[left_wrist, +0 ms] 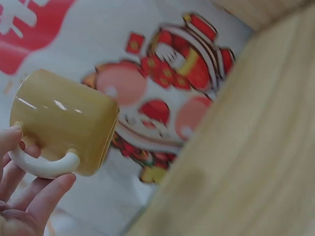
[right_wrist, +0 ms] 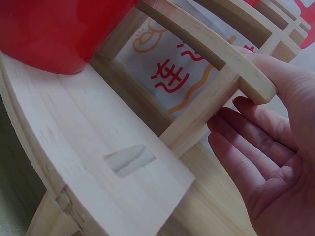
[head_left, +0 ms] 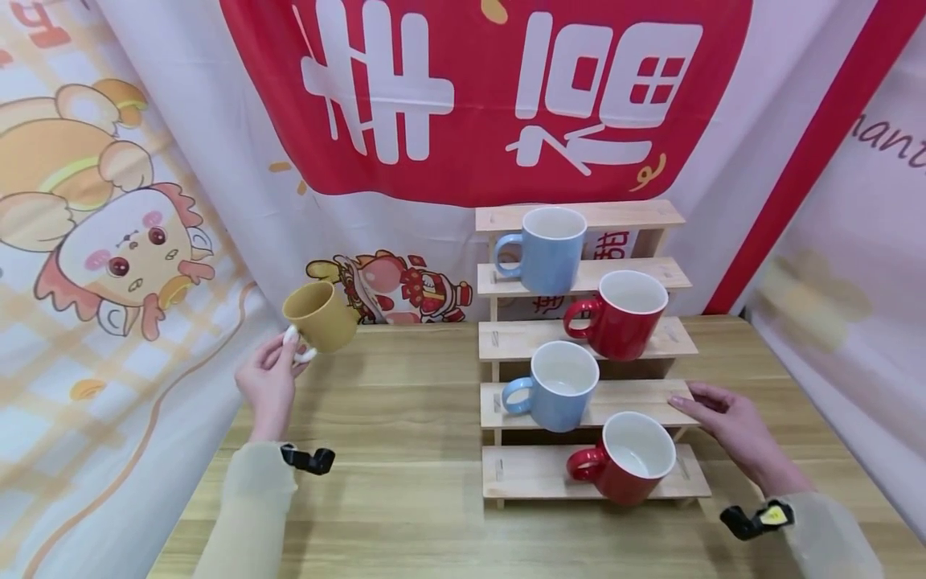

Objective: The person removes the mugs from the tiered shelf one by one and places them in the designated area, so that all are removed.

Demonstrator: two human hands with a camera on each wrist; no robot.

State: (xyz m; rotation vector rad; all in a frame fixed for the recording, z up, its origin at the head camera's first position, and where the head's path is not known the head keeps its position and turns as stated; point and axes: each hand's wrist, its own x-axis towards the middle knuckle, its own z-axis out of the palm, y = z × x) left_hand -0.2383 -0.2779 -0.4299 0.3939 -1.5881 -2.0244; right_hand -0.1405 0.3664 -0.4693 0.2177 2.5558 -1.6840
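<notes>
My left hand (head_left: 271, 378) grips a mustard-yellow mug (head_left: 322, 316) by its white handle (left_wrist: 47, 166), lifted over the left part of the table. The mug is tilted, its mouth toward the upper left in the head view. At the right, my right hand (head_left: 734, 430) holds the end of the second step from the bottom of a wooden stepped rack (head_left: 521, 474), thumb over the top and fingers (right_wrist: 261, 142) underneath. On the rack stand two light blue mugs (head_left: 554, 251) and two red mugs (head_left: 628, 314), white inside, handles pointing left.
The rack stands on a wood-grain table (head_left: 405, 450). A printed cloth (head_left: 427, 177) with a large red panel hangs behind it. Cloth walls, one with a cartoon animal (head_left: 130, 249), close in the left and right sides.
</notes>
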